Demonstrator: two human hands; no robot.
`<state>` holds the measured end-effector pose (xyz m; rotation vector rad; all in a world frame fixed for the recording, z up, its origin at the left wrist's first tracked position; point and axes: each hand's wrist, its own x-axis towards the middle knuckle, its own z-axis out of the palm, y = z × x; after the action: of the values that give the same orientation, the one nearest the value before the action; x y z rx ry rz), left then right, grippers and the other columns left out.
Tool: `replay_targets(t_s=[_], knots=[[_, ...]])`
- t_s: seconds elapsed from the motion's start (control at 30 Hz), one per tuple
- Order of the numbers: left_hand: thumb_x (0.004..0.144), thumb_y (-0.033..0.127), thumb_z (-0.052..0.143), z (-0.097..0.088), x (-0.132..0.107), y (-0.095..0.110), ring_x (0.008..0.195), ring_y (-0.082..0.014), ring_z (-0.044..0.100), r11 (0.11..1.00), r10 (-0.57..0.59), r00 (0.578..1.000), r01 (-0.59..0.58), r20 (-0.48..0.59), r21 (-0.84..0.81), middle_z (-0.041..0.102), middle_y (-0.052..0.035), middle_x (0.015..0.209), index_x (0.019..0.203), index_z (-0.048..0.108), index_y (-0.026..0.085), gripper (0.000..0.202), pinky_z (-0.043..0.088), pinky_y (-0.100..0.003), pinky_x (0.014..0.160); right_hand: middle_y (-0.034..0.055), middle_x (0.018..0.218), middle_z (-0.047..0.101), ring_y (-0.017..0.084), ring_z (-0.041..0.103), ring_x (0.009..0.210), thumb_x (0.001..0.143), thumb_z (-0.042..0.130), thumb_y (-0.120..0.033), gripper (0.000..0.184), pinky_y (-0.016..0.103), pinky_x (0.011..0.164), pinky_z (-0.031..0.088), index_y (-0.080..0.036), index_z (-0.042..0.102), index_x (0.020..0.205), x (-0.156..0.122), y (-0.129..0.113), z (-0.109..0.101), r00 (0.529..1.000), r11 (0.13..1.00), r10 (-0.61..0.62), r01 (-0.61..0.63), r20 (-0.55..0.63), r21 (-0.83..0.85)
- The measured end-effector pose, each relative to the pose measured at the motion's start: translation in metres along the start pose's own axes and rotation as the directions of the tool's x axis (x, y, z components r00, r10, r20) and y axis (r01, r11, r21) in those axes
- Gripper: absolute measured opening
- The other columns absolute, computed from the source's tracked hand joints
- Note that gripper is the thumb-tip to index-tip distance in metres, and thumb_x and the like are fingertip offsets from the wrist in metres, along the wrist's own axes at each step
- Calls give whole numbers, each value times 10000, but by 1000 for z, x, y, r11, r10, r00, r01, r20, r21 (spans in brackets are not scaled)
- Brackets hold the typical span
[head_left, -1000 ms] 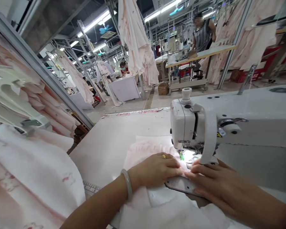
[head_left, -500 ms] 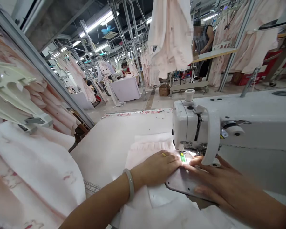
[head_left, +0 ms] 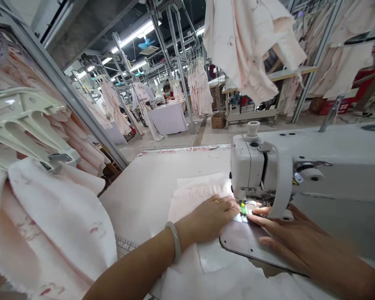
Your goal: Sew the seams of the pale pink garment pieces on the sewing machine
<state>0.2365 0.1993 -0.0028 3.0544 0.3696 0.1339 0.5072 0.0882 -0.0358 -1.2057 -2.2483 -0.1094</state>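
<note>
My left hand [head_left: 210,218], with a ring and a pale bangle, lies palm down on pale pink fabric [head_left: 187,200], its fingers flat and pointing at the needle area. Its fingertips are just left of the lit presser foot [head_left: 243,207], which has a green and yellow part. My right hand [head_left: 295,235] reaches in from the right with fingers stretched out, tips close to the foot's right side. Part of it is hidden behind the white guard of the sewing machine [head_left: 250,162]. More white fabric [head_left: 225,281] lies at the near edge, below the metal bed plate [head_left: 240,237].
On the left hangs a pale garment [head_left: 65,212] from a cream hanger clamp [head_left: 31,121]. A ruler strip [head_left: 125,245] runs along the white table [head_left: 143,179]. Ahead hangs another pink garment [head_left: 240,46]. A cardboard box [head_left: 218,120] stands on the floor; a person [head_left: 168,92] sits farther back.
The view has shifted slightly. The garment hanging ahead has moved right and now covers the person at the right-hand table. A small gap now shows between my two hands' fingertips.
</note>
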Motion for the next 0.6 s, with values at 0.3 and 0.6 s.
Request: replay_targets(t_s=[0.3, 0.6], knots=[[1043, 74, 526, 0, 2, 0, 1559, -299, 534, 999, -39, 999, 39, -15, 2, 652, -219, 1536, 1525, 548, 81, 482, 452, -456, 1275, 53, 1178, 826, 299, 801, 1093, 1117, 602, -562, 317, 458, 979, 643, -343, 799, 1234, 15, -23, -26, 973, 983, -148, 125, 176, 130], [1064, 82, 494, 2, 0, 0, 1546, -300, 546, 997, -51, 999, 50, -14, -64, 661, -185, 1546, 1497, 562, 101, 439, 418, -469, 1295, 107, 1402, 757, 366, 708, 1337, 1028, 642, -774, 671, 540, 1258, 494, -339, 674, 1538, -8, -17, -15, 961, 946, -211, 155, 179, 284]])
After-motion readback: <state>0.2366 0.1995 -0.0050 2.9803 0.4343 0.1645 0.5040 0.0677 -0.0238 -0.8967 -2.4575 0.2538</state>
